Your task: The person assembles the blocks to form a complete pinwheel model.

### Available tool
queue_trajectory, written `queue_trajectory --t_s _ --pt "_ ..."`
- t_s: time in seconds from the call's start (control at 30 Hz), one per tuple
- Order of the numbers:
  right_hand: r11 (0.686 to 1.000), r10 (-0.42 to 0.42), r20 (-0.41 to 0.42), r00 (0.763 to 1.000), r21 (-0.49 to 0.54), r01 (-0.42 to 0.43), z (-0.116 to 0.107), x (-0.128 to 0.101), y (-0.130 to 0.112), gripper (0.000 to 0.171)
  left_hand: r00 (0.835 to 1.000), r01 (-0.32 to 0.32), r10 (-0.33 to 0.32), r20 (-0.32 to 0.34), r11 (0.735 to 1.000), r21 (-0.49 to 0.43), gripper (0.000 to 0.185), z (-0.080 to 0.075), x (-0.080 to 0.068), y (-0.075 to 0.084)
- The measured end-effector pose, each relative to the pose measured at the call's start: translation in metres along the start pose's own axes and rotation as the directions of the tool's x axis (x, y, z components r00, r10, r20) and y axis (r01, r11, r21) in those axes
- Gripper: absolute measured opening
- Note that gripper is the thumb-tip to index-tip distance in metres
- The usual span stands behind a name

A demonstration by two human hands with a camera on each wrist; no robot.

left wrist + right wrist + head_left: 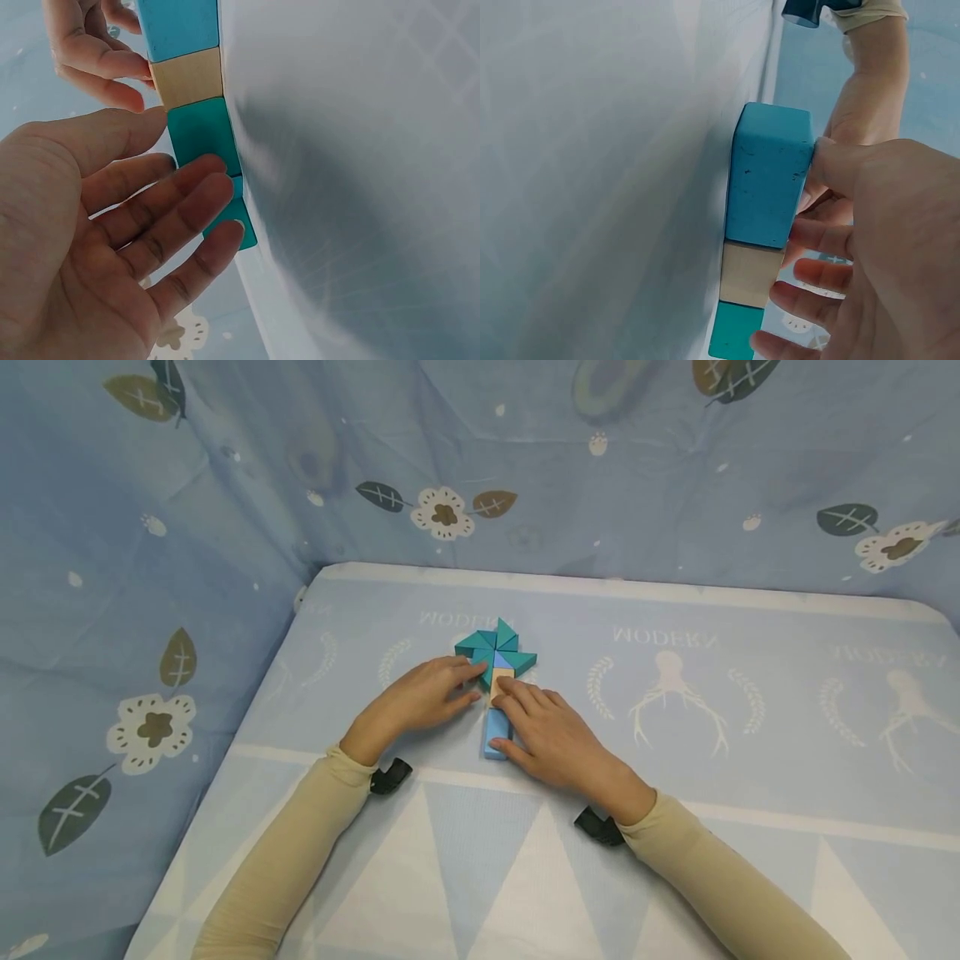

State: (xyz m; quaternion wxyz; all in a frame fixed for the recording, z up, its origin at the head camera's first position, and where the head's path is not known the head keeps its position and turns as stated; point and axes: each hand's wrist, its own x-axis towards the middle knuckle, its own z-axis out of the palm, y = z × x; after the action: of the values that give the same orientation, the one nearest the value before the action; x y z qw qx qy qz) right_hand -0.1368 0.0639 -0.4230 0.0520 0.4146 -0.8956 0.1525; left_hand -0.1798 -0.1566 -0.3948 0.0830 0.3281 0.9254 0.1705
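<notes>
Right hand (pixel 558 739) on blue block (pixel 495 737), left hand (pixel 427 695) beside

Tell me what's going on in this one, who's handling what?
A person in beige sleeves is arranging flat blocks on a pale blue printed mat. A pinwheel of teal triangles lies flat, and a stem runs from it toward the person: a tan block, then a light blue long block. The left hand touches the teal pieces with straight fingers; the right hand rests on the stem, thumb against the long block.
</notes>
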Motion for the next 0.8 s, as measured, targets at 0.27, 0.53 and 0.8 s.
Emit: queue_trajectory --t_s 0.27,0.53,0.8 --pt "0.999 -0.038 -0.077 0.996 -0.012 0.037 0.001 0.006 -0.002 0.046 1.0 0.006 -0.006 -0.008 1.0 -0.01 0.046 -0.001 -0.007 -0.003" --pt "0.999 0.033 -0.076 0.997 -0.039 -0.036 -0.009 0.004 0.012 0.048 0.995 -0.041 0.042 -0.085 0.999 0.016 0.044 -0.006 -0.008 -0.004" --pt "0.996 0.078 -0.076 0.994 -0.043 -0.082 -0.011 -0.032 0.042 0.047 0.991 0.003 0.006 -0.137 0.998 0.068 0.042 -0.002 -0.018 -0.008"
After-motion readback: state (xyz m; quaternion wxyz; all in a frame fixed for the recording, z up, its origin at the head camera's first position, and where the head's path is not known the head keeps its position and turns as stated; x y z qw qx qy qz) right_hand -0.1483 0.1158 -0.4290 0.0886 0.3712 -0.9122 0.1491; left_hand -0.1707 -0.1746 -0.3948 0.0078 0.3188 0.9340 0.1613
